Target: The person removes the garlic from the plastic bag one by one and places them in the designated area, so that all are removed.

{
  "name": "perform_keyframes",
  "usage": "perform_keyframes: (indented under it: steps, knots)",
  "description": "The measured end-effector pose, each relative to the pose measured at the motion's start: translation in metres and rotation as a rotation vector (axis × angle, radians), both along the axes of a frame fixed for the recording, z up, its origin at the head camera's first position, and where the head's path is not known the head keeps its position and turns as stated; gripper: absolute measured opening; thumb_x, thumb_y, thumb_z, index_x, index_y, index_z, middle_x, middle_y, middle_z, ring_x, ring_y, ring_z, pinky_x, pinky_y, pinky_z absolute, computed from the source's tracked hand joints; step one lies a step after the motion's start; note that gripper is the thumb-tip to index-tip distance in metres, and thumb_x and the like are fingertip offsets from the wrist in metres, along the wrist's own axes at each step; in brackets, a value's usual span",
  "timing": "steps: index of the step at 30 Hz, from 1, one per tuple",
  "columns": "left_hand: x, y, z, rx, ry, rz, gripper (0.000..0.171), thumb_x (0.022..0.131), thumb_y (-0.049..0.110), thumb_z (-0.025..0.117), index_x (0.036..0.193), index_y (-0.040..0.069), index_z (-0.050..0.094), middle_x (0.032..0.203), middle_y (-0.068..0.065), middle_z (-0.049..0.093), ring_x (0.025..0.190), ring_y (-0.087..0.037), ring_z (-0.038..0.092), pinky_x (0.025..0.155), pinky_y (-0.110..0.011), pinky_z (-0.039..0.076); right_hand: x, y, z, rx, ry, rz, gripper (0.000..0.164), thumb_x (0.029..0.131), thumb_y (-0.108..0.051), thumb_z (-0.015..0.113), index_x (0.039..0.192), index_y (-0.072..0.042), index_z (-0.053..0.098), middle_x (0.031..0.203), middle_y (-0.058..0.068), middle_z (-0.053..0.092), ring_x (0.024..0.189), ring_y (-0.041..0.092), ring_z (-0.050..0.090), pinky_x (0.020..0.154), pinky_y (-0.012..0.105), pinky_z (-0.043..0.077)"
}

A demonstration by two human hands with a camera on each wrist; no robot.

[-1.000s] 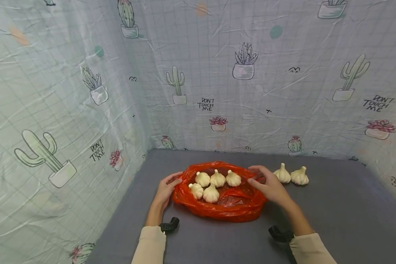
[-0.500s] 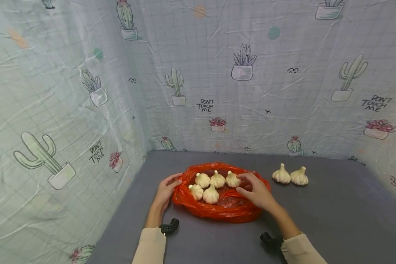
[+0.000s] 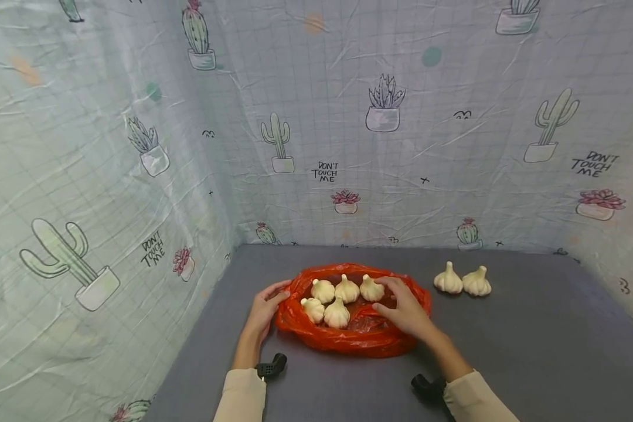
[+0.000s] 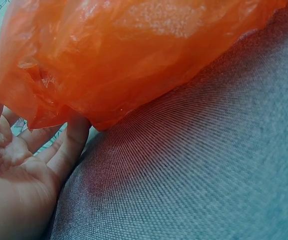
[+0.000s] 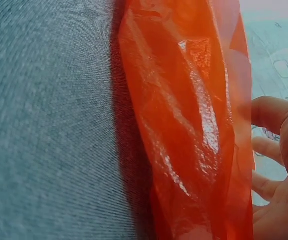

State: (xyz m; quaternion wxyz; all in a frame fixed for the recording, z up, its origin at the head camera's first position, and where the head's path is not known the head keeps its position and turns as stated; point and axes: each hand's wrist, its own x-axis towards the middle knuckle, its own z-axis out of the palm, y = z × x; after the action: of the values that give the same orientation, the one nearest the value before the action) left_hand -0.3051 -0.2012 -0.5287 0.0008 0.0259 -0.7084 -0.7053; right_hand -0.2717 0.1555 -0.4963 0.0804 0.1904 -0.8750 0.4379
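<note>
A red plastic bag [image 3: 348, 343] lies on the table with its mouth spread wide and its rim rolled down. Several garlic bulbs [image 3: 337, 314] sit inside, grouped toward its left half. My left hand [image 3: 262, 310] holds the bag's left edge, thumb at the rim and fingers outside; in the left wrist view the red film [image 4: 114, 55] covers some fingertips. Over the bag's right side reaches my right hand [image 3: 407, 310], its fingers spread beside the rightmost bulb [image 3: 371, 289]. Whether they touch that bulb is unclear. The right wrist view shows those fingers partly behind the bag wall [image 5: 193, 115].
Two more garlic bulbs, one [image 3: 448, 279] left of the other [image 3: 477, 282], stand on the grey table [image 3: 533, 340] to the bag's right. A curtain [image 3: 316, 117] printed with cacti hangs behind and along the left side.
My right hand has moved left from the bag's right rim, in over the mouth to the rightmost garlic bulb. My left hand stays at the bag's left edge.
</note>
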Motion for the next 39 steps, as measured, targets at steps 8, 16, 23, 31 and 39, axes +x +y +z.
perform_keyframes:
  steps: [8, 16, 23, 31, 39]
  knots:
    - [0.000, -0.002, -0.002, 0.031, 0.014, -0.008, 0.036, 0.097, 0.015, 0.069, 0.133, 0.008, 0.068, 0.132, -0.012, 0.067, 0.108, -0.014, 0.066, 0.088, -0.025, 0.056, -0.012, -0.004, -0.003, 0.023, -0.041, 0.017, 0.061, 0.091, -0.017, 0.077, 0.145, -0.005, 0.053, 0.149, 0.022, 0.050, 0.140, 0.044, 0.045, 0.109, 0.063, 0.042]
    - [0.000, -0.002, 0.001, 0.024, 0.008, 0.001, 0.035, 0.097, 0.014, 0.069, 0.131, 0.007, 0.069, 0.125, -0.010, 0.069, 0.105, -0.015, 0.067, 0.085, -0.026, 0.056, -0.026, -0.005, -0.003, 0.037, -0.129, 0.034, 0.069, 0.093, -0.018, 0.075, 0.153, -0.006, 0.043, 0.154, 0.024, 0.042, 0.142, 0.045, 0.041, 0.112, 0.064, 0.038]
    - [0.000, 0.000, 0.000, 0.024, 0.008, 0.005, 0.034, 0.097, 0.014, 0.069, 0.131, 0.009, 0.070, 0.125, -0.011, 0.069, 0.104, -0.015, 0.067, 0.085, -0.027, 0.056, -0.034, -0.005, -0.007, 0.031, -0.177, -0.003, 0.069, 0.093, -0.020, 0.076, 0.152, -0.007, 0.044, 0.151, 0.025, 0.044, 0.137, 0.044, 0.047, 0.110, 0.062, 0.040]
    - [0.000, 0.001, 0.000, 0.009, 0.018, -0.006, 0.037, 0.097, 0.016, 0.070, 0.132, 0.006, 0.068, 0.125, -0.011, 0.069, 0.102, -0.013, 0.067, 0.083, -0.025, 0.056, -0.041, -0.008, -0.013, 0.069, -0.195, -0.060, 0.070, 0.089, -0.024, 0.079, 0.149, -0.007, 0.047, 0.143, 0.024, 0.049, 0.126, 0.041, 0.054, 0.103, 0.059, 0.045]
    - [0.000, 0.001, 0.000, 0.017, 0.012, 0.003, 0.037, 0.097, 0.015, 0.069, 0.133, 0.006, 0.068, 0.127, -0.012, 0.069, 0.101, -0.012, 0.067, 0.082, -0.025, 0.057, -0.044, -0.010, -0.016, 0.069, -0.172, -0.086, 0.066, 0.088, -0.021, 0.080, 0.144, -0.002, 0.051, 0.146, 0.025, 0.053, 0.132, 0.043, 0.052, 0.107, 0.060, 0.043]
